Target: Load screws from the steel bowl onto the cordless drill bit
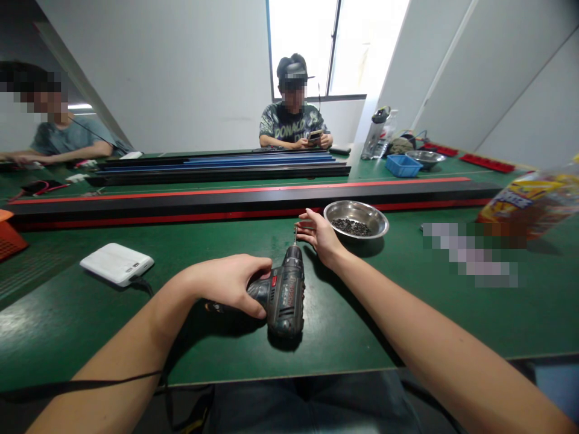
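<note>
My left hand (235, 282) is wrapped round the handle of a black and red cordless drill (284, 292), which lies on the green table (407, 301) with its bit pointing away from me. At the tip of the drill bit (295, 234), my right hand (319, 232) has its fingers pinched together; a small screw seems to be between them, but it is too small to be sure. Just right of that hand stands a steel bowl (356, 218) with several small dark screws in it.
A long black and red rail (244, 202) crosses the table beyond the bowl. A white power bank (116, 263) lies at left, an orange basket (9, 238) at the far left edge. A snack bag (529, 202) sits at right. Two other people sit across the table.
</note>
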### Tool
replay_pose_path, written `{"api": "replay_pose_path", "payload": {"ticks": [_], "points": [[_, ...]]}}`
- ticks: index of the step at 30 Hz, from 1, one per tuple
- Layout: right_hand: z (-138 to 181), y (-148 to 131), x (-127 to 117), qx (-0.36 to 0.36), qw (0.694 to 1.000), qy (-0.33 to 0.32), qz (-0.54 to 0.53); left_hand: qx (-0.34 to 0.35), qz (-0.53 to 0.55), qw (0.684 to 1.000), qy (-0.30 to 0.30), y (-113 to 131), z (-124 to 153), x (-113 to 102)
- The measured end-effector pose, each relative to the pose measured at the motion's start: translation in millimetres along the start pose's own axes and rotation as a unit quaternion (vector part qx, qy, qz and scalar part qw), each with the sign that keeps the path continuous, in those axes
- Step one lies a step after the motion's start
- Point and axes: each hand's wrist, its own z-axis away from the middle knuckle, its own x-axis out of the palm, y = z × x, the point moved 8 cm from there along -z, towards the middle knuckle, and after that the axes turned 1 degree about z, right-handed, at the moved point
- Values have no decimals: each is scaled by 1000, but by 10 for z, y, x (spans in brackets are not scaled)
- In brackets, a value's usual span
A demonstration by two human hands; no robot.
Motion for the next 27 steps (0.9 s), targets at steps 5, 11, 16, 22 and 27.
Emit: {"api": "replay_pose_path", "payload": {"ticks": [5, 11, 16, 22, 27], "points": [[15, -20, 7, -12, 1000, -1, 5, 1, 3, 1000, -1, 3, 7, -8], [18, -17, 13, -9, 1000, -4, 13, -1, 4, 1000, -1, 0, 7, -9], [17, -18, 15, -11, 1000, 4, 17, 2, 3, 1000, -2, -9, 2, -5], [3, -4, -6, -1, 999, 23, 35, -3, -6, 1000, -3, -7, 7, -2], [-7, -7, 3, -5, 999, 18, 50, -7, -10, 1000, -5, 9, 4, -1]]}}
